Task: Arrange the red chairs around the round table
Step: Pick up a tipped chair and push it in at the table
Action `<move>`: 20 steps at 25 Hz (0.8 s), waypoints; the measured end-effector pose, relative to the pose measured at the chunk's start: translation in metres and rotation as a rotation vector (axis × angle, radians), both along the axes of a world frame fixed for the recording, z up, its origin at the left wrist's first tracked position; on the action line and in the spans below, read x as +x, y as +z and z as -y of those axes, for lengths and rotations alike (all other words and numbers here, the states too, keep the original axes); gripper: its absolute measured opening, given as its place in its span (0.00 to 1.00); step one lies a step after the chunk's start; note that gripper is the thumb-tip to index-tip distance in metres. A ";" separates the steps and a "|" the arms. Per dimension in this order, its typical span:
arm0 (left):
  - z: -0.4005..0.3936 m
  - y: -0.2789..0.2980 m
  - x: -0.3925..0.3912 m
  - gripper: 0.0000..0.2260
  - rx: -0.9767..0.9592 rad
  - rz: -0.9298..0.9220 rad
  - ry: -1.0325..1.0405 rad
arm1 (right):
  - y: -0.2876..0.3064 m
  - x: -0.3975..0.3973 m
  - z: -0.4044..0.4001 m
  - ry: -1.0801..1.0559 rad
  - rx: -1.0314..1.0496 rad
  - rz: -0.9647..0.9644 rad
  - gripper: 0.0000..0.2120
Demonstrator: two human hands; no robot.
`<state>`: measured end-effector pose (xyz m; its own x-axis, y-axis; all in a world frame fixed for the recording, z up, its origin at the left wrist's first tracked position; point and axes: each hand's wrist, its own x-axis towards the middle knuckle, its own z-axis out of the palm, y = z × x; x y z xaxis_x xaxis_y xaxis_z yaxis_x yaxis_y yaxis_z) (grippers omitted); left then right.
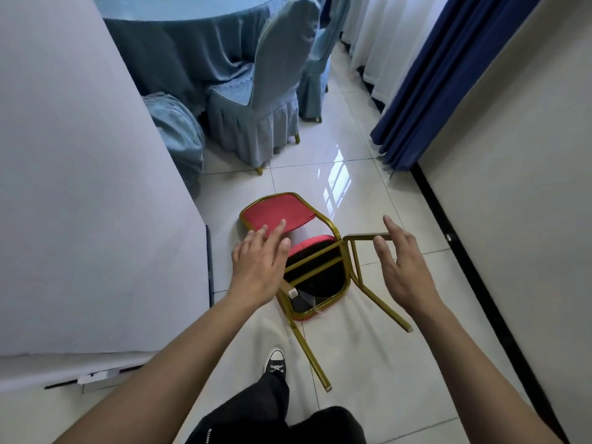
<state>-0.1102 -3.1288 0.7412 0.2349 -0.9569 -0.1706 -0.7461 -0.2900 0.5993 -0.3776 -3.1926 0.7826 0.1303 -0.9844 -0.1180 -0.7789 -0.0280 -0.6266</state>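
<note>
Hands reaching out over tipped red chair (307, 261): left hand (259, 264) and right hand (405, 267) both spread wide, holding nothing.

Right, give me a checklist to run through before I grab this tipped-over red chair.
1. Chair position: the red chair lies on its side on the floor, legs toward you. Not ok.
2. Left hand free: open, above the backrest, holding nothing. Ok.
3. Right hand free: open, beside the upper leg; contact cannot tell.
4. Path ahead: bare tiles up to the covered chair. Ok.
5. Free place at the round table: cannot tell.
6. Footing: shoe close to the chair's lower leg. Not ok.
</note>
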 end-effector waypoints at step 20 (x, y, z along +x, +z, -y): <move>0.115 -0.037 0.017 0.34 0.092 0.037 0.433 | -0.051 0.043 0.243 0.521 -0.015 -0.304 0.29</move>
<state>-0.0930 -3.2434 0.7041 0.6180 -0.7503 -0.2350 -0.5645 -0.6314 0.5316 -0.3348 -3.4360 0.7313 0.5585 -0.8019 -0.2125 -0.8044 -0.4609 -0.3749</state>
